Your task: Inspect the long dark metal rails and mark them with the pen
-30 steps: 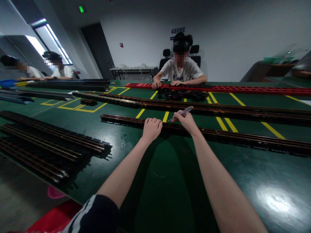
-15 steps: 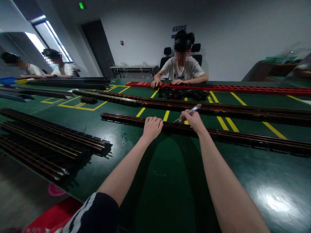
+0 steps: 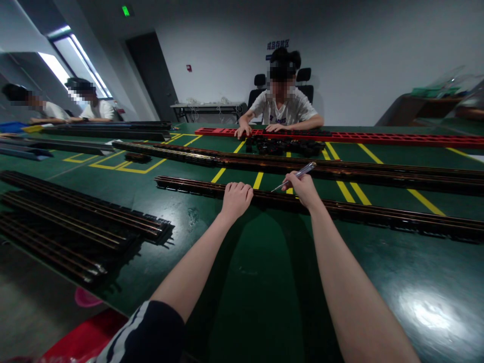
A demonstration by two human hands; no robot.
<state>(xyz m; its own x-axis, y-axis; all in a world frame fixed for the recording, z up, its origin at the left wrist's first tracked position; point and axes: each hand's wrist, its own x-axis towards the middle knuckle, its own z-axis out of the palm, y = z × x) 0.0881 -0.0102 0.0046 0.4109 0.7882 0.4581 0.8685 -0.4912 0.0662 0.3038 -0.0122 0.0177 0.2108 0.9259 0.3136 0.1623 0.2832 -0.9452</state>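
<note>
A long black rail strip with copper-coloured bars [image 3: 363, 212] lies across the green table in front of me. My left hand [image 3: 237, 197] is closed over its near edge, fingers wrapped across the strip. In my right hand [image 3: 301, 187] is a screwdriver [image 3: 302, 171] with a clear handle and a thin metal shaft. It is tilted, its handle end up to the right and its tip down at the strip, just right of my left hand. Whether the tip touches the strip I cannot tell.
More copper-barred strips [image 3: 264, 164] lie just beyond, and several others [image 3: 68, 206] at the left. Across the table [image 3: 249, 312] a co-worker [image 3: 282, 108] has both hands on a red slotted rail [image 3: 397, 139]. Black parts [image 3: 283, 146] lie before it. Two more people sit far left.
The screwdriver and my right hand have shifted very slightly to the right. My left hand stays on the strip.
</note>
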